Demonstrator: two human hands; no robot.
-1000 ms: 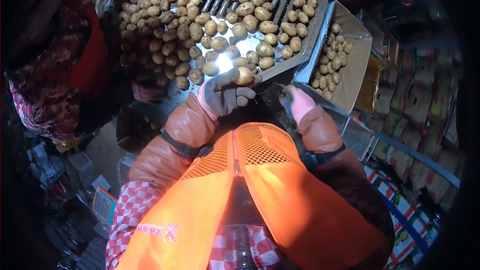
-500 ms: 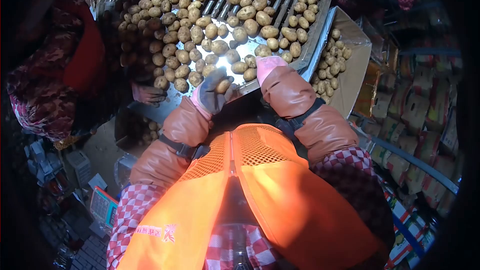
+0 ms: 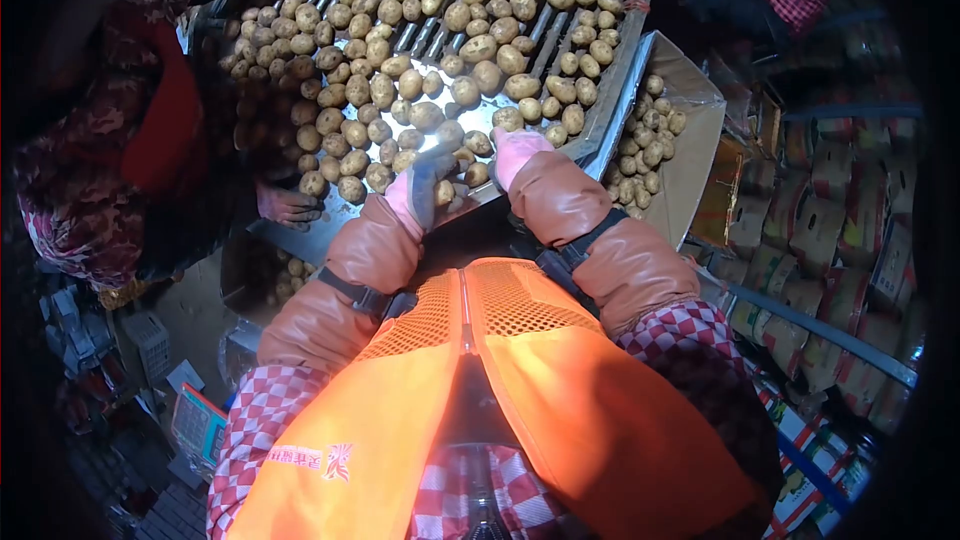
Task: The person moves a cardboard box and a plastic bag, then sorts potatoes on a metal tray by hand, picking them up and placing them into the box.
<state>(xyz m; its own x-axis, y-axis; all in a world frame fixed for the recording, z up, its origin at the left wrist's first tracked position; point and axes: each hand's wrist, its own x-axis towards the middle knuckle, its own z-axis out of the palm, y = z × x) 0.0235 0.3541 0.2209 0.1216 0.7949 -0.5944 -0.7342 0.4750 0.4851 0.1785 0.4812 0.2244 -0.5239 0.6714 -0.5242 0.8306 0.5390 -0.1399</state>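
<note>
A potato (image 3: 445, 192) is clasped by the left hand (image 3: 425, 185) and is best held firmly; whether the right hand (image 3: 515, 145) is closed cannot be told.

I see an open cardboard box (image 3: 693, 168) on the right with small potatoes inside. A person in a flowery coat (image 3: 66, 190) stands on the left. Piles of boxes (image 3: 835, 225) sit far right.

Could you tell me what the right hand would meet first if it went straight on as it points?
Most likely the potato just beyond the fingertips of the right hand, lying on the sorting table; depth is hard to judge.
</note>
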